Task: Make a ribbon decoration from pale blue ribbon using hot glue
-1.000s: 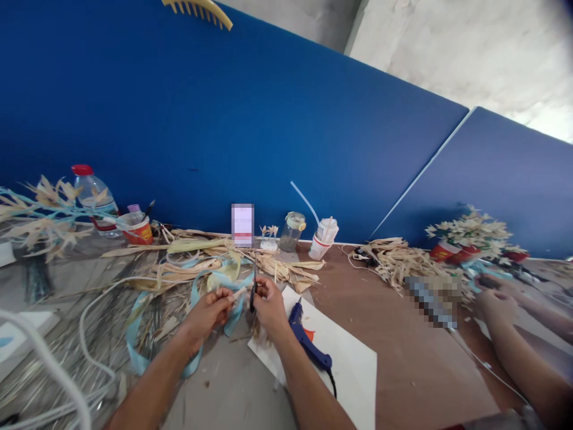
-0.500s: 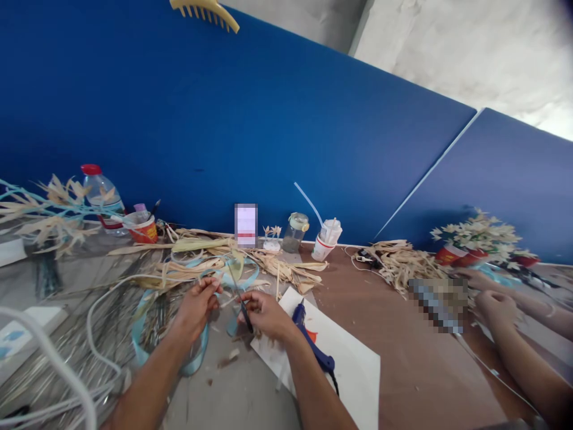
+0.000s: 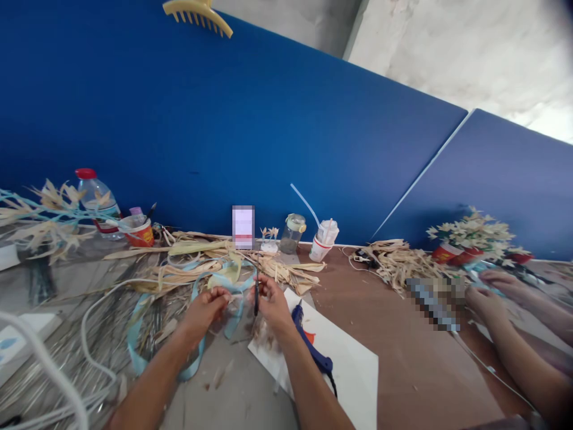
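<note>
My left hand (image 3: 209, 307) is closed in a pinch around a small pale piece of dried husk (image 3: 234, 296) that pokes out past the fingertips. To its right, my right hand (image 3: 272, 303) grips dark-handled scissors (image 3: 256, 291), their thin blades pointing up and away from me. Only a narrow gap separates the two hands above the grey table. Light blue ribbon (image 3: 233, 322) curls behind and beneath them. Long dried husks (image 3: 197, 246) lie in a loose pile beyond the hands.
A blue glue gun (image 3: 313, 343) rests on a white board (image 3: 353, 364) beside my right forearm. Behind stand a phone (image 3: 243, 228), a glass jar (image 3: 293, 233) and a paper cup (image 3: 320, 248). Wires and a white cable (image 3: 89, 334) spread leftward. Another person's hands (image 3: 487, 298) work at right.
My right hand has moved right and slightly up, turning the scissors more upright. My left hand has shifted a little right and down. The other person's hands have also moved.
</note>
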`<act>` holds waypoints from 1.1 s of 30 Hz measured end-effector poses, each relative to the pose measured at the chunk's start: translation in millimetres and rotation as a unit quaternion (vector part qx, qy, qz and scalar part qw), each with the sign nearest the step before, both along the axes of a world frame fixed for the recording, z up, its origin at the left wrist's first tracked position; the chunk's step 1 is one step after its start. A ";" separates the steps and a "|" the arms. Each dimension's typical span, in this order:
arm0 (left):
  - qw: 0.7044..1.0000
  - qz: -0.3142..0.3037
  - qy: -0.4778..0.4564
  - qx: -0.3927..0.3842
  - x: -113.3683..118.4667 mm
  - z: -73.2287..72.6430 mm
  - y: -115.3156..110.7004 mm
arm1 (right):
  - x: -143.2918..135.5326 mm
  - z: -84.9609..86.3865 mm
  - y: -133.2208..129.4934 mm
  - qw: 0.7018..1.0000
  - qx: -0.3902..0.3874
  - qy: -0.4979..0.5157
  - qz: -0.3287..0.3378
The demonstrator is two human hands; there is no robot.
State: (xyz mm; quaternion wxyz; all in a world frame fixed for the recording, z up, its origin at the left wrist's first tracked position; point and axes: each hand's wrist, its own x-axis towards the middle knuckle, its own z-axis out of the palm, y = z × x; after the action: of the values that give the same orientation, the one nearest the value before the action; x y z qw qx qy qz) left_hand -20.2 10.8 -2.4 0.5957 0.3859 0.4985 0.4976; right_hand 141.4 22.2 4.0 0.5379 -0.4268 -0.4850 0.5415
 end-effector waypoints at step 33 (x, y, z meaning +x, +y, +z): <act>0.983 0.162 -0.068 0.048 -3.4 16.1 -2.1 | 6.1 0.4 -11.6 0.961 0.073 -0.251 0.089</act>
State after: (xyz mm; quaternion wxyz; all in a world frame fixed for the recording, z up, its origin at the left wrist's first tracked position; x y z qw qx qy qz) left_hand -23.5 8.6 13.7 0.5209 0.2934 0.4881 0.6358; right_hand 147.5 10.6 4.4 0.3786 -0.4636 -0.6786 0.4256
